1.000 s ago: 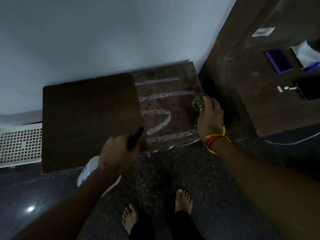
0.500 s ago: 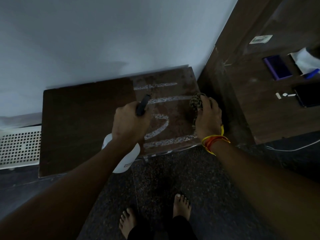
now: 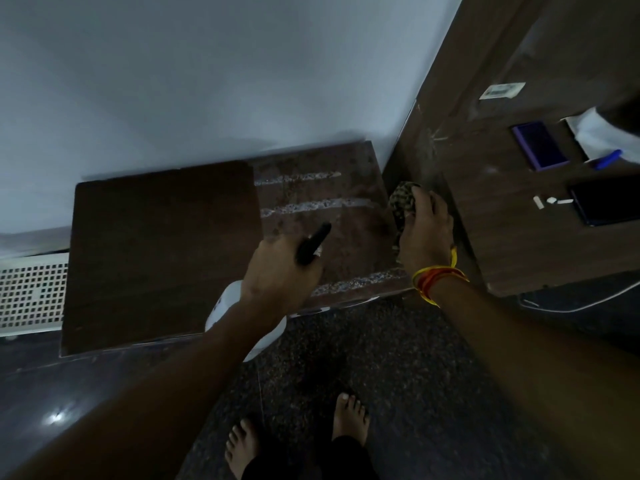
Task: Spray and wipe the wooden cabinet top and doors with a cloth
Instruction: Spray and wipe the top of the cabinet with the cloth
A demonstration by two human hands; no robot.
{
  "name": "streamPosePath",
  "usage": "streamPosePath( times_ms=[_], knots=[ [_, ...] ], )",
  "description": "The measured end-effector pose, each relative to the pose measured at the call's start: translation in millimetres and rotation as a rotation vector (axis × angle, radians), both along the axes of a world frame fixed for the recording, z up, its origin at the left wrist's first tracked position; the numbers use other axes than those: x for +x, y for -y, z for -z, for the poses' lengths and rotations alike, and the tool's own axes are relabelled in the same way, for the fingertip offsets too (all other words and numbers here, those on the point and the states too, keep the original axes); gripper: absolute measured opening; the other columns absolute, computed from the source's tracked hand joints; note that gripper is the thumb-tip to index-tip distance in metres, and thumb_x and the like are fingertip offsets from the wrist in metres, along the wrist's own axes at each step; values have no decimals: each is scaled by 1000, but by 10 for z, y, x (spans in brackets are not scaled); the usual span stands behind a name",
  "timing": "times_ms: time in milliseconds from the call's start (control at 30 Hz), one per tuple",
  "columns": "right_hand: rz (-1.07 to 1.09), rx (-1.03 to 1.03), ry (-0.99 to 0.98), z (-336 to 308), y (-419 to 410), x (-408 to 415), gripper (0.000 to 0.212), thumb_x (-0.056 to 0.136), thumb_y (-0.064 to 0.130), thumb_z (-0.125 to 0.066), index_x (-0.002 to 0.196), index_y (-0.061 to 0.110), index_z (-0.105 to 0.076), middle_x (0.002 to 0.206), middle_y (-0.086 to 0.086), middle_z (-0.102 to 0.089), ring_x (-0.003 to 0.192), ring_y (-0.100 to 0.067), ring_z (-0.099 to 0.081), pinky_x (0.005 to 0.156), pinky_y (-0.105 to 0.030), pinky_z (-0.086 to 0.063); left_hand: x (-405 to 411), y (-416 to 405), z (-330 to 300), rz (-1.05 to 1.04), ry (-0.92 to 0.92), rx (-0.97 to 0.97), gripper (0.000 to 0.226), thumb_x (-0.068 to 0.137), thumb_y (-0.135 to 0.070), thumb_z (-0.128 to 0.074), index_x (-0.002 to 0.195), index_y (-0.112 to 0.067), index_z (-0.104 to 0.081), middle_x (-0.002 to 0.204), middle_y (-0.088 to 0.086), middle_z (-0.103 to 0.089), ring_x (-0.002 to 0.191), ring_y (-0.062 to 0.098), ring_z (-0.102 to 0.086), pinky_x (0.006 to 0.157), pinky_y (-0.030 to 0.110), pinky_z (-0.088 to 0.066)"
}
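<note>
Spraying cabinet top (image 3: 166,251), foam lines on right part unwiped; left hand (image 3: 280,271) grip closed on spray bottle (image 3: 221,306), right hand (image 3: 424,233) clutching cloth (image 3: 401,200); doors pending

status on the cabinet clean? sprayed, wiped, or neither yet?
Sprayed: foam streaks cross the cabinet top's right part. In hand: left hand holds the spray bottle, right hand the cloth at the right edge. Left: streaks unwiped; the left part looks dry; doors not visible.
</note>
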State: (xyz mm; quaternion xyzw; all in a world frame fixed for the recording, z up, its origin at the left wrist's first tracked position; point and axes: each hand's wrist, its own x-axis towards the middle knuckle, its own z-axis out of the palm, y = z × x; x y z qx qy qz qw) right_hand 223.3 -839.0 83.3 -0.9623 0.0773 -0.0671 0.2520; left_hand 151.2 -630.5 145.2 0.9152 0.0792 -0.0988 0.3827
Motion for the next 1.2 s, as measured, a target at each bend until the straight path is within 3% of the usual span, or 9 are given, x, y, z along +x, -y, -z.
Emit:
streamPosePath(
  times_ms=[200,300,400,533,633,767,867,1000,1200],
  knots=[
    [-55,36,-42,71,-127,-92,47,94,10,-46,140,18,-42,147,-16,-35,127,-41,-36,104,-51,-34,-180,-21,44,-121,15,-29,25,87,-11,-60,65,-20,-50,55,3,-52,44,17,-42,45,29,-35],
    [-103,56,-62,142,-258,-197,47,94,9,-47,140,18,-41,147,-16,-35,128,-40,-35,105,-50,-34,-231,-40,85,-232,24,-78,25,89,-10,-57,65,-11,-51,55,10,-49,45,18,-37,44,27,-31],
    [-143,51,-71,218,-405,-325,48,94,9,-49,140,18,-42,147,-16,-35,128,-40,-37,105,-50,-35,-316,-72,146,-340,24,-146,25,91,-11,-56,67,-14,-50,55,7,-46,48,20,-38,45,28,-33],
    [-199,29,-155,405,-541,-522,48,96,11,-45,143,18,-37,150,-15,-30,135,-37,-30,109,-51,-32,-487,-118,225,-447,6,-223,18,92,-11,-54,81,3,-55,62,15,-48,53,24,-39,49,35,-36],
    [-277,1,-230,592,-557,-693,52,96,9,-46,145,17,-33,153,-15,-25,140,-39,-23,110,-54,-30,-617,-157,277,-453,4,-243,21,92,-12,-54,74,-2,-50,59,9,-45,51,20,-37,46,27,-33],
    [-262,-187,-301,717,-555,-878,58,96,12,-49,148,20,-27,158,-13,-13,144,-40,-2,116,-54,-14,-702,-204,367,-484,-9,-265,25,92,-11,-54,68,-11,-46,57,6,-42,50,19,-33,44,21,-29],
    [-253,-219,-264,749,-601,-760,54,97,17,-47,147,20,-29,158,-14,-13,144,-40,-1,117,-54,-10,-734,-212,455,-514,5,-283,28,92,-10,-54,65,-14,-46,56,4,-42,49,18,-33,44,21,-30],
    [-240,-231,-235,793,-645,-545,51,98,20,-44,147,20,-31,157,-14,-15,144,-40,-3,117,-52,-9,-749,-210,522,-519,24,-305,23,92,-10,-54,71,-4,-48,56,7,-42,48,16,-32,41,17,-28],
    [-268,-260,-275,736,-561,-860,52,99,22,-43,148,20,-26,158,-13,-12,145,-39,-1,117,-53,-12,-698,-208,435,-515,33,-309,27,93,-9,-54,67,-9,-46,57,9,-43,47,15,-32,40,15,-28]
  ],
)
